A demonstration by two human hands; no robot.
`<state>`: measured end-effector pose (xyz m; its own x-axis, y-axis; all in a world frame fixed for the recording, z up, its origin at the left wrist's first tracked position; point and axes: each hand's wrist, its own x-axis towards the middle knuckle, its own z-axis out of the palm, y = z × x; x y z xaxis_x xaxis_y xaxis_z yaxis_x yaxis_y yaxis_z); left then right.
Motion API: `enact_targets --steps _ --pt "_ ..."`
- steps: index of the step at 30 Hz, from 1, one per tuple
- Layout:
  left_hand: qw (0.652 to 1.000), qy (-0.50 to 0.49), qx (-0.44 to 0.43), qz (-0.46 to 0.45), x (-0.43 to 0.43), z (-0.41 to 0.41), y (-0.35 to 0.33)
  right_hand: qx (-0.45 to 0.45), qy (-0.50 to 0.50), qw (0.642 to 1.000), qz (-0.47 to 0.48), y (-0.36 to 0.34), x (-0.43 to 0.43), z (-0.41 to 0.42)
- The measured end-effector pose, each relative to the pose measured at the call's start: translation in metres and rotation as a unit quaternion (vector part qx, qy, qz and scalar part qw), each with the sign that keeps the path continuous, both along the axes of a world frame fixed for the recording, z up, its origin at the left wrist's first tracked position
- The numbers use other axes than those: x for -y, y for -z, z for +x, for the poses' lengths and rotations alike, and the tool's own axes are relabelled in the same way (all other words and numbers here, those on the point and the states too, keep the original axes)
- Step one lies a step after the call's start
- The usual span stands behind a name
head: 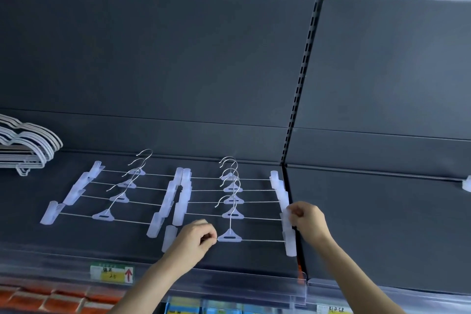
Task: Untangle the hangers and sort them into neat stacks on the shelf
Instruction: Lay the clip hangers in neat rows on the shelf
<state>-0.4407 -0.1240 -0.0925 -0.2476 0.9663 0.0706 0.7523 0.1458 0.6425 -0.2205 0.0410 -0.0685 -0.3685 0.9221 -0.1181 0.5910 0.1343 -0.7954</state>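
Two rows of clear clip hangers with metal hooks lie flat on the dark shelf [254,257]. The left row [107,196] holds several, fanned toward me. The right row [230,201] holds several too. Its nearest hanger [229,235] lies closest to the shelf's front edge. My left hand [196,237] pinches that hanger's wire bar just left of its triangular centre piece. My right hand [307,219] pinches a clear clip [286,219] at the right end of the row. White wire hangers [25,145] are stacked at the far left.
A slotted upright [298,92] divides the dark back panel. Another clear clip [467,183] shows at the right edge. A clear plastic lip with a yellow price label [112,273] runs along the shelf front. Orange and blue packaged goods sit on the shelf below.
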Motion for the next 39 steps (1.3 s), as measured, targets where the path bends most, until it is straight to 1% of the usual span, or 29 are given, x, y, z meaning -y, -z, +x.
enact_targets --steps 3,9,13,15,18,21,23,28,32,35,39 --pt "1.0 -0.02 0.004 0.002 -0.001 0.004 -0.001 0.001 -0.001 1.0 0.007 0.001 0.0 -0.001" --pt "0.999 -0.03 0.02 0.011 0.001 0.005 -0.004 0.003 0.006 1.0 0.012 0.003 0.002 0.002" --pt "0.999 -0.026 -0.004 0.04 -0.004 0.011 -0.008 0.009 0.037 0.998 0.047 -0.001 0.008 0.018" --pt "0.998 -0.027 -0.008 0.063 -0.012 0.021 -0.015 0.033 0.043 0.994 0.091 -0.001 0.01 0.034" --pt "0.996 -0.017 -0.011 0.082 -0.031 0.05 -0.024 0.113 0.029 0.98 0.16 -0.002 0.008 0.067" --pt "0.994 0.03 -0.072 0.078 -0.055 0.087 -0.036 0.206 0.023 0.957 0.203 -0.003 -0.003 0.106" --pt "0.992 0.049 -0.097 0.061 -0.076 0.113 -0.041 0.233 0.031 0.949 0.211 -0.002 -0.011 0.133" --pt "0.986 0.084 -0.132 0.05 -0.132 0.196 -0.046 0.23 0.059 0.949 0.207 -0.001 -0.042 0.213" --pt "0.985 0.104 -0.132 0.037 -0.189 0.288 -0.04 0.217 0.099 0.949 0.207 0.003 -0.09 0.313" --pt "0.986 0.114 -0.125 0.009 -0.229 0.361 -0.035 0.215 0.126 0.949 0.192 0.002 -0.131 0.393" --pt "0.984 0.116 -0.131 -0.013 -0.276 0.436 -0.037 0.233 0.144 0.947 0.165 -0.002 -0.184 0.473"
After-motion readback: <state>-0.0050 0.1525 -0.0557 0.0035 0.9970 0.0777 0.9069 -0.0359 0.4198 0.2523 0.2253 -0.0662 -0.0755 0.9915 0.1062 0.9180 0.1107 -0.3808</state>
